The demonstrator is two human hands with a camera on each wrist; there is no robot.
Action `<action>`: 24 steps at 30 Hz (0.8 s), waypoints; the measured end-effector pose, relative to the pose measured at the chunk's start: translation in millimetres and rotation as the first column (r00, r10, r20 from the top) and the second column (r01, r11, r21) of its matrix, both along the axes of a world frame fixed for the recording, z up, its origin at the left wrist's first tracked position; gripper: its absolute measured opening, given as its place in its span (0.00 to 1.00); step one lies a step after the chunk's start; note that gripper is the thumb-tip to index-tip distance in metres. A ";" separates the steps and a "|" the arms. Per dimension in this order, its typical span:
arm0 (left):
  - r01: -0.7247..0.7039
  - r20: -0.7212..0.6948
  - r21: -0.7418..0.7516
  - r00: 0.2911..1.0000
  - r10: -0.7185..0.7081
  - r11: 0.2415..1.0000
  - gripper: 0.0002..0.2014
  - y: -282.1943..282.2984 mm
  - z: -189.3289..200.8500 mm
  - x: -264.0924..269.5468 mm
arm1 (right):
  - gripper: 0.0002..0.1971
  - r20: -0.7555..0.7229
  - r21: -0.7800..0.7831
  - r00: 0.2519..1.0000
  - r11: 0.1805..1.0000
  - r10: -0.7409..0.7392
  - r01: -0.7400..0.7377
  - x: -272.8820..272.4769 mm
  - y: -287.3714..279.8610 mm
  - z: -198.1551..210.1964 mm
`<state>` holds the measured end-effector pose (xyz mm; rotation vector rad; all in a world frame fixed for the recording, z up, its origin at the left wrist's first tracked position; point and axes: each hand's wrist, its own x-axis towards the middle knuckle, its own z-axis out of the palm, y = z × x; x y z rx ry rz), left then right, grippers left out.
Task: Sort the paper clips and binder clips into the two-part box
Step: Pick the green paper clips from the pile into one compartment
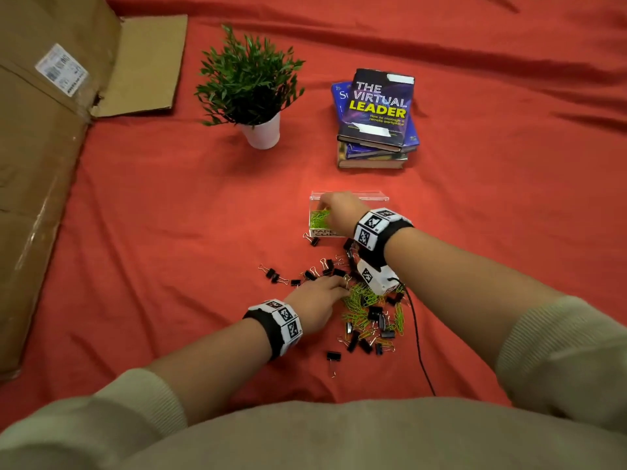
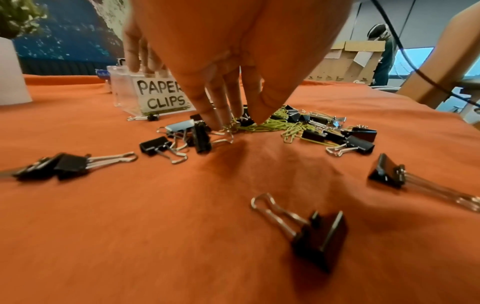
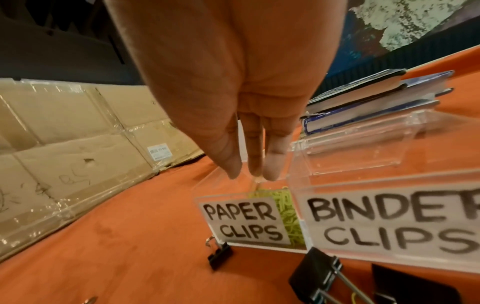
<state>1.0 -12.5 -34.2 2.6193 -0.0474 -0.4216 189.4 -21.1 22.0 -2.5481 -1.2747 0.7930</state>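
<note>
A clear two-part box (image 1: 373, 198) stands open on the red cloth. Its left part, labelled PAPER CLIPS (image 3: 241, 220), holds green paper clips (image 1: 318, 217); the right part is labelled BINDER CLIPS (image 3: 389, 216). My right hand (image 1: 324, 200) hovers over the left part, fingertips together (image 3: 253, 174), with a green clip showing just beneath them. Nearer me lies a mixed pile of green paper clips (image 1: 359, 300) and black binder clips (image 1: 322, 269). My left hand (image 1: 341, 283) reaches down into the pile, thumb and fingers closing on green paper clips (image 2: 241, 125).
A potted plant (image 1: 251, 86) and a stack of books (image 1: 376, 113) stand behind the box. Flattened cardboard (image 1: 40, 164) covers the left side. A black cable (image 1: 417, 334) trails from my right wrist. Stray binder clips (image 2: 322, 240) lie around the pile.
</note>
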 end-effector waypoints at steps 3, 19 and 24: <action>-0.069 0.032 -0.074 0.997 0.072 0.995 0.25 4.4 -2.9 -1.8 | 0.16 -0.053 0.177 0.996 0.981 -0.074 0.082 -3.0 -24.2 10.9; -0.416 0.018 -0.071 0.908 0.418 0.907 0.16 31.8 -5.5 25.4 | 0.09 -0.049 -0.056 0.991 0.991 -0.125 0.122 -42.4 -132.4 -33.2; -0.400 0.003 -0.028 0.916 0.400 0.916 0.20 31.2 -8.2 26.0 | 0.12 -0.076 0.023 0.997 0.999 -0.033 0.035 -56.0 -108.6 -37.1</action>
